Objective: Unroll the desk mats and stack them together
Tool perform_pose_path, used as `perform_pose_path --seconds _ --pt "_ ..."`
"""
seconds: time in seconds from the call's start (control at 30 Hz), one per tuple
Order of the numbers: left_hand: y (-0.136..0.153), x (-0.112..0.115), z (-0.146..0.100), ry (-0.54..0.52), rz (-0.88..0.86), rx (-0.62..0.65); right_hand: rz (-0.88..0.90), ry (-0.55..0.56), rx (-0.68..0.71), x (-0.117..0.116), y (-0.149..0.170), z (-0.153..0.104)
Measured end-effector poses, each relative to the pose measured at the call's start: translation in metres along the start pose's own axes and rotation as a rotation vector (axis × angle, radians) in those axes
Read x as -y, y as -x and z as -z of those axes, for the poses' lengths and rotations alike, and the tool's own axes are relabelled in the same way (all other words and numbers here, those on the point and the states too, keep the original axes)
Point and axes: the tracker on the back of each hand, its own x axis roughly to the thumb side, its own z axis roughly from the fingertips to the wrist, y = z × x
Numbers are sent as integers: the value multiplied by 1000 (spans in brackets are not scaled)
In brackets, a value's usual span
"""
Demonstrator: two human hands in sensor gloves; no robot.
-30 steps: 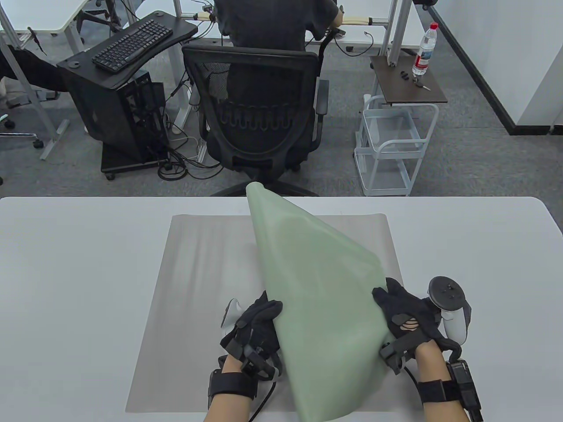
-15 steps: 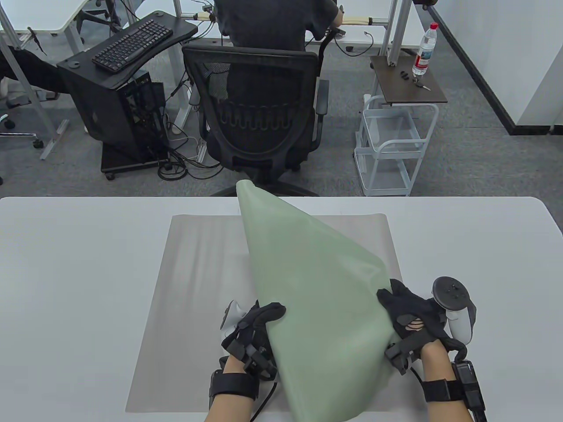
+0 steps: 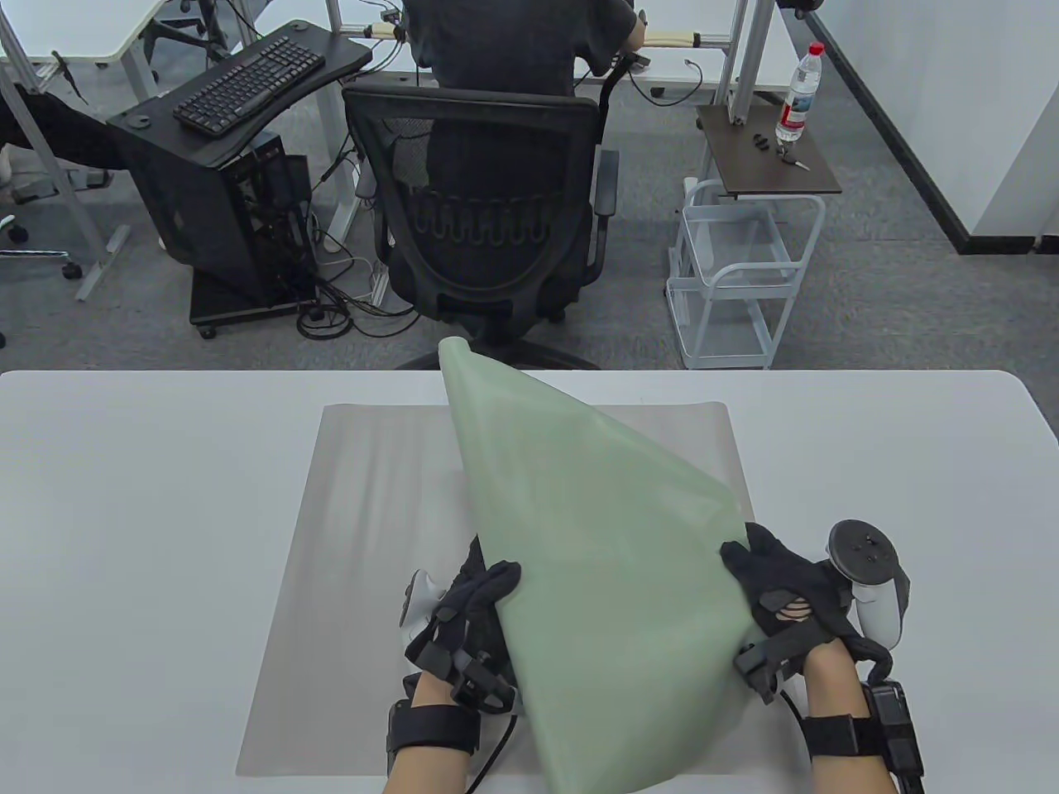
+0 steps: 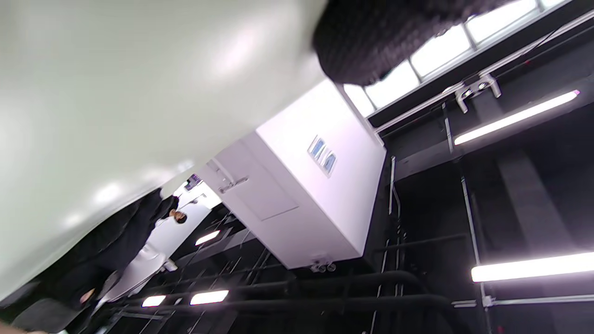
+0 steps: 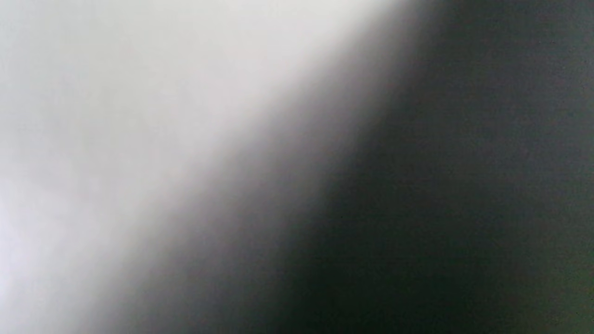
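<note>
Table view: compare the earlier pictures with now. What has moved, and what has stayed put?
The green mat, held up by both hands, has swung slightly left at its far tip. The left hand shifted left, the right hand right. Both keep their hold. The grey mat stayed flat on the table.

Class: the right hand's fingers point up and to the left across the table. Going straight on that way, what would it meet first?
The green mat: the right hand already grips its right edge, so it likely just presses further into that sheet.
</note>
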Motion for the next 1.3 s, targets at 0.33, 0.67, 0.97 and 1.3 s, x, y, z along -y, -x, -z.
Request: perform_pose_path --seconds 0.33,0.67,0.97,1.3 --pt "-24 27 -7 -230 553 -185 -79 11 10 17 -5 -8" --pt "-58 58 38 -479 1198 -357 -134 62 -132 14 17 -1" --pt "-32 42 73 -631 1518 -573 -194 142 -129 11 20 0" --pt "-9 26 93 -686 1576 -744 -230 105 -222 15 35 5"
